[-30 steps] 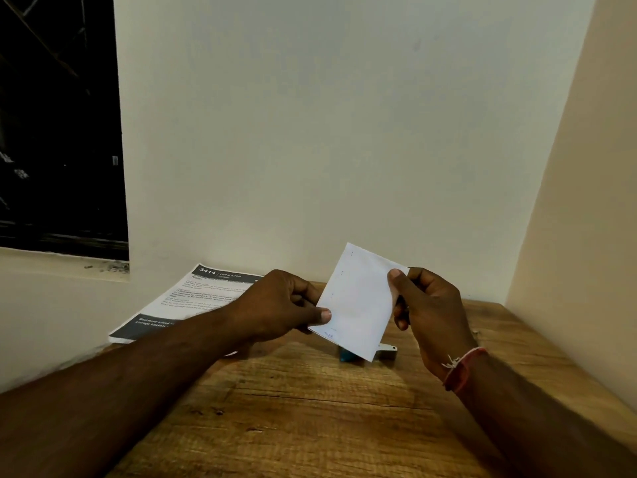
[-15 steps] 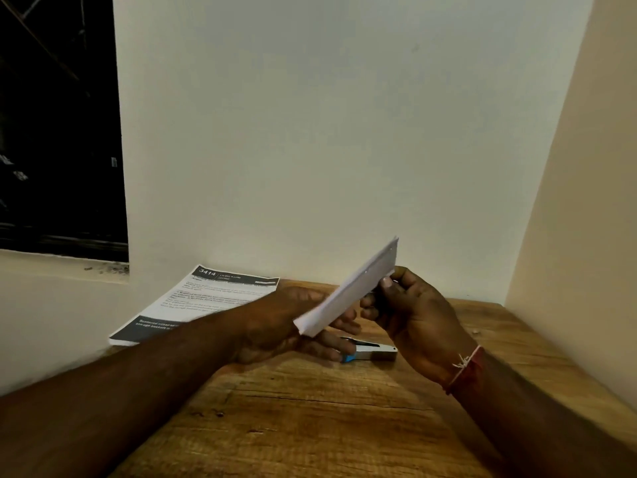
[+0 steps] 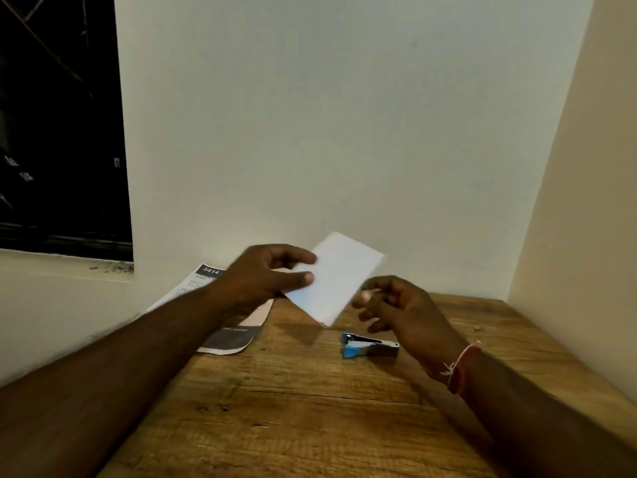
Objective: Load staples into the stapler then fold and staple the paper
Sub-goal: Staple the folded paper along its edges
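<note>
Since a moment ago the right hand [image 3: 401, 310] has let go of the folded paper [image 3: 336, 277] and hangs beside it, fingers loosely spread, empty. Only the left hand [image 3: 267, 274] pinches it, above the wooden table [image 3: 310, 408]; the stapler [image 3: 370, 346] lies below.

Both forearms reach forward from the lower corners and converge toward the middle. The left hand [image 3: 265, 274] is raised, knuckles up, thumb and fingers pinched together on the edge of what it holds — the thumb lies along the near side, the index finger stretched above it. The right hand [image 3: 396, 305] hangs a little lower and to the right, fingers loosely curled and parted, gripping nothing — its fingertips are blurred. A red thread bracelet [image 3: 460, 369] circles the right wrist.
</note>
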The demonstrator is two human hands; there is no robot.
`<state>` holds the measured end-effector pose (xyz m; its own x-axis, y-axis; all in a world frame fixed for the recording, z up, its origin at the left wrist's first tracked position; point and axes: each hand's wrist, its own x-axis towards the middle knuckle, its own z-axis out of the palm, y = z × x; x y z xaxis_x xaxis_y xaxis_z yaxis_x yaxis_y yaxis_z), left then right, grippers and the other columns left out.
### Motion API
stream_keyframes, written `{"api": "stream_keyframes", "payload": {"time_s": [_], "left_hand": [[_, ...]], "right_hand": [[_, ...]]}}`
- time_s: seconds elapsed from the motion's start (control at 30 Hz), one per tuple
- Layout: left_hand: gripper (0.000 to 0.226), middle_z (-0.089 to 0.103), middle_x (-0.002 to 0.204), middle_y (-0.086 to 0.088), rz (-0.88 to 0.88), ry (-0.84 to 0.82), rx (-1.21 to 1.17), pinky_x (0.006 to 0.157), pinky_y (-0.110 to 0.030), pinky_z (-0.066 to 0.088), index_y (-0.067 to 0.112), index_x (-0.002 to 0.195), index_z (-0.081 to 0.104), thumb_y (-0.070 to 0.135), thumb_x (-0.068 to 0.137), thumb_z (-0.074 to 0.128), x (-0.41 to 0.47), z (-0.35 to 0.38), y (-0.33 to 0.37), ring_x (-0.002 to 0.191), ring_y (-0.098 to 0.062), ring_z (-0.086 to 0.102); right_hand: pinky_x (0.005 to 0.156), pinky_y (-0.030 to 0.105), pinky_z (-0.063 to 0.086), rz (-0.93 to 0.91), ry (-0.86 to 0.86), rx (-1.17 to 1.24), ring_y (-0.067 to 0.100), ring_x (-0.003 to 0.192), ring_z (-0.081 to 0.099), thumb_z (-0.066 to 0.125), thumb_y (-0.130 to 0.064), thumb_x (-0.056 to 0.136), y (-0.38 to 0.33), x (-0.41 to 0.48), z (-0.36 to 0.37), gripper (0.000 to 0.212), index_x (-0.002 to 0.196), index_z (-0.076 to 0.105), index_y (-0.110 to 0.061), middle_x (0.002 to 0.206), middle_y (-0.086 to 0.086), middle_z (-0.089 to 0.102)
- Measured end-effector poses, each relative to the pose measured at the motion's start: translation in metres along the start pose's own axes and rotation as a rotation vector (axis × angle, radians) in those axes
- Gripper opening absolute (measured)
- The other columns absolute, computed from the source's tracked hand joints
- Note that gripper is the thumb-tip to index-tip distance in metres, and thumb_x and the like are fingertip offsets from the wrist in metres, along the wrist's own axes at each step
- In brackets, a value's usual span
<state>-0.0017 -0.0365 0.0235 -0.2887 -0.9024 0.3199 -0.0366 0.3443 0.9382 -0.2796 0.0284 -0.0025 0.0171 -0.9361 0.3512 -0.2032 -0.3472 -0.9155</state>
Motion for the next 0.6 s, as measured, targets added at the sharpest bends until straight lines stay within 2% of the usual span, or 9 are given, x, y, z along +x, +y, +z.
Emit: {"api": "stream_keyframes", "payload": {"time_s": [0.07,0.1,0.17,0.23,0.3,0.37,0.47,0.6], "left_hand": [[0.03,0.079,0.124,-0.012,0.013,0.206,0.221,0.071,-0.023,0.066,0.023,0.112,0.089,0.009,0.087,0.097,0.008,-0.028,-0.005,0.098,-0.019,0.082],[0.031,0.078,0.122,-0.01,-0.016,0.26,0.275,0.067,-0.022,0.064,0.022,0.112,0.088,0.009,0.086,0.098,0.012,-0.043,-0.009,0.097,-0.02,0.081],[0.032,0.079,0.119,-0.011,-0.13,0.306,0.311,0.066,-0.025,0.064,0.017,0.112,0.086,0.008,0.085,0.099,0.016,-0.063,-0.015,0.096,-0.023,0.08],[0.031,0.08,0.115,-0.012,-0.258,0.289,0.334,0.064,-0.026,0.065,0.012,0.111,0.085,0.006,0.084,0.1,0.019,-0.074,-0.017,0.096,-0.024,0.08],[0.031,0.079,0.111,-0.012,-0.333,0.248,0.391,0.057,-0.023,0.064,0.007,0.109,0.084,0.005,0.082,0.101,0.019,-0.076,-0.018,0.092,-0.021,0.078],[0.032,0.079,0.104,-0.012,-0.373,0.181,0.584,0.054,-0.024,0.062,0.004,0.107,0.083,0.008,0.082,0.102,0.018,-0.076,-0.021,0.084,-0.024,0.076],[0.037,0.078,0.095,-0.014,-0.442,0.046,0.898,0.07,-0.033,0.064,0.001,0.106,0.084,0.023,0.083,0.103,0.016,-0.069,-0.019,0.08,-0.033,0.075],[0.056,0.087,0.111,-0.018,-0.495,-0.041,1.156,0.078,-0.032,0.055,0.001,0.116,0.085,0.047,0.086,0.098,0.016,-0.058,-0.012,0.083,-0.027,0.07]], "right_hand": [[0.09,0.035,0.066,0.01,-0.072,-0.345,0.021,0.104,0.078,0.082,-0.036,0.099,0.006,0.001,-0.001,0.025,0.122,0.076,-0.029,0.111,-0.001,0.082],[0.084,0.028,0.065,0.039,-0.135,-0.445,0.013,0.104,0.077,0.085,-0.045,0.094,0.01,0.0,-0.002,0.031,0.122,0.076,-0.035,0.113,-0.008,0.079],[0.074,0.012,0.054,0.09,-0.243,-0.608,0.0,0.102,0.072,0.088,-0.06,0.086,0.012,-0.002,-0.003,0.042,0.123,0.074,-0.044,0.113,-0.017,0.075],[0.071,0.006,0.045,0.058,-0.279,-0.748,-0.007,0.098,0.069,0.089,-0.065,0.082,0.014,-0.001,-0.004,0.046,0.122,0.074,-0.048,0.112,-0.022,0.073],[0.072,0.007,0.044,0.027,-0.274,-0.808,-0.005,0.099,0.067,0.089,-0.062,0.083,0.014,0.001,-0.006,0.041,0.119,0.076,-0.047,0.113,-0.023,0.072],[0.078,0.012,0.046,0.011,-0.283,-0.861,-0.001,0.104,0.065,0.087,-0.055,0.089,0.016,0.002,-0.008,0.035,0.12,0.078,-0.043,0.117,-0.021,0.069],[0.078,0.012,0.045,0.01,-0.272,-0.893,-0.001,0.102,0.064,0.085,-0.048,0.093,0.02,0.006,-0.011,0.031,0.122,0.08,-0.039,0.115,-0.02,0.068],[0.074,0.013,0.043,0.024,-0.216,-0.935,-0.003,0.095,0.061,0.084,-0.045,0.095,0.027,0.012,-0.014,0.026,0.119,0.081,-0.037,0.11,-0.02,0.068]]}}
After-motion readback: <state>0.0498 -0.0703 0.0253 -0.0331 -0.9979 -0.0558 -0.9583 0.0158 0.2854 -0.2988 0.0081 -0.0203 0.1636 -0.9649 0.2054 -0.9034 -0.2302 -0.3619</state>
